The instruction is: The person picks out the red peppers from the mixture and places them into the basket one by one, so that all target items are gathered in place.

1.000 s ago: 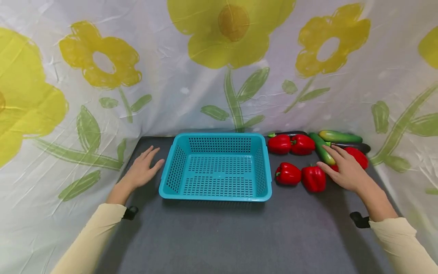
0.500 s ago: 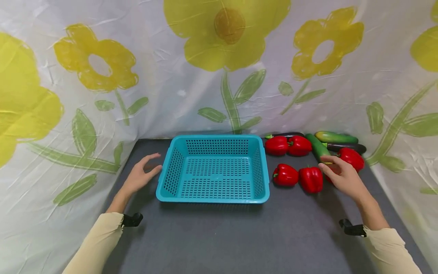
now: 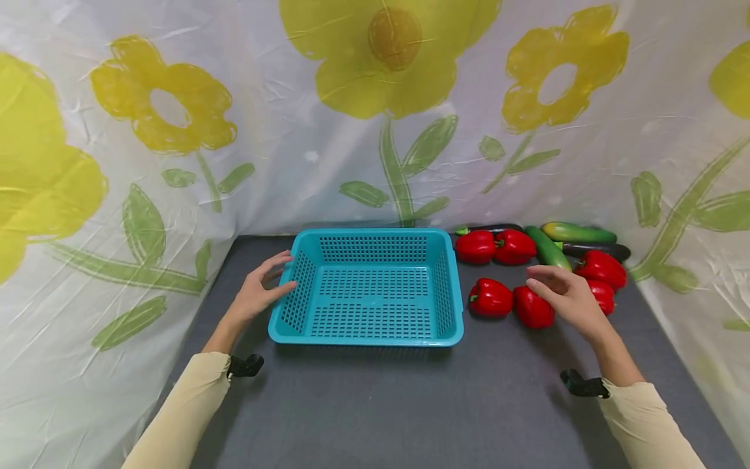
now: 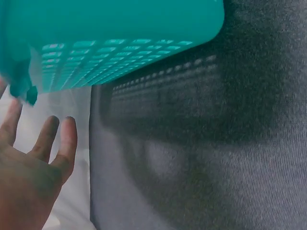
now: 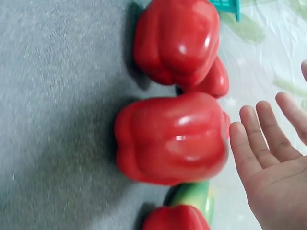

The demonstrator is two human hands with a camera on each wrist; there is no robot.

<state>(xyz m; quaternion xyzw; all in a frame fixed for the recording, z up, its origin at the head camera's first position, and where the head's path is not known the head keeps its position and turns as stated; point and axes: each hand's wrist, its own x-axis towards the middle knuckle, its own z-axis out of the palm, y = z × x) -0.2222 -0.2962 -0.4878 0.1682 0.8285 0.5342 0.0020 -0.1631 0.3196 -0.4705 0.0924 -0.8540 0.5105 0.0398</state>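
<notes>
A turquoise slotted plastic basket [image 3: 366,341] stands on the dark table with nothing inside. At its left rim is my left hand [image 3: 258,290], fingers spread and loosely bent; the left wrist view shows the hand [image 4: 31,184] close beside the basket wall [image 4: 120,21], and whether the fingertips touch is unclear. My right hand [image 3: 565,298] hovers over a red bell pepper [image 3: 533,311], partly covering it in the head view. From the right wrist, that pepper [image 5: 172,139] lies on the table, the hand's fingers [image 5: 242,151] extended above it and nothing held.
Another bell pepper [image 3: 491,298] lies between basket and right hand. Behind are two more red peppers [image 3: 476,247], a cucumber [image 3: 547,249], a yellow-green vegetable [image 3: 579,233] and eggplants [image 3: 597,251]. More red peppers [image 3: 600,268] lie at right. A flowered curtain [image 3: 281,156] borders the table.
My left hand has moved right to the basket's rim, its fingers bending. My right hand has moved left, from above the cucumber and right-hand peppers to above the nearer red bell pepper.
</notes>
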